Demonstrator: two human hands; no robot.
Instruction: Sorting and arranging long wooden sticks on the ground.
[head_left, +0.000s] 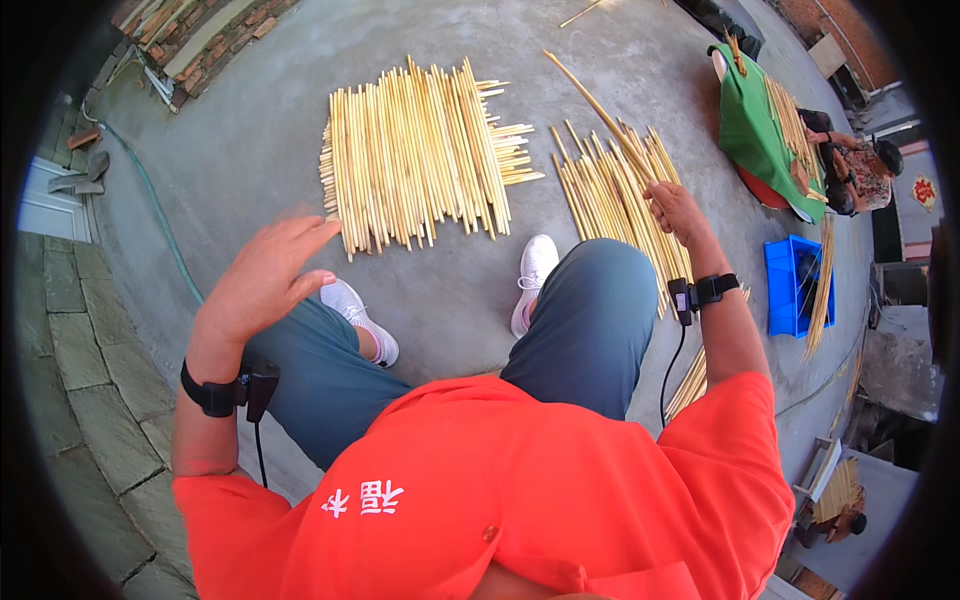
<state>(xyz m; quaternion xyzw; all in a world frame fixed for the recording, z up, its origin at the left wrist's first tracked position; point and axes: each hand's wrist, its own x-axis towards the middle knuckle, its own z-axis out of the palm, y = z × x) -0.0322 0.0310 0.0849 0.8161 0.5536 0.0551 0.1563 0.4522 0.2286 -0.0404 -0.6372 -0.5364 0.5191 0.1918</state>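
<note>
A long pale wooden stick (598, 111) is pinched between the thumb and fingers of my right hand (681, 214). It slants up and to the left from my grip, over a loose group of sticks (600, 196) lying on the concrete by my right knee. My left hand (262, 274) holds nothing and is slightly blurred, its thumb and fingers apart. Its fingertips are close to the lower left corner of a stacked pile of sticks (416, 154); I cannot tell whether they touch. The pile's top layer runs away from me, while lower sticks lie crosswise and poke out at the right.
White shoes (538, 262) rest before the pile. A blue crate (780, 289) with sticks stands right. Beyond it, a person (859, 172) sits by sticks on a green cloth (750, 135). A hose (154, 196) and a brick stack (217, 45) lie left.
</note>
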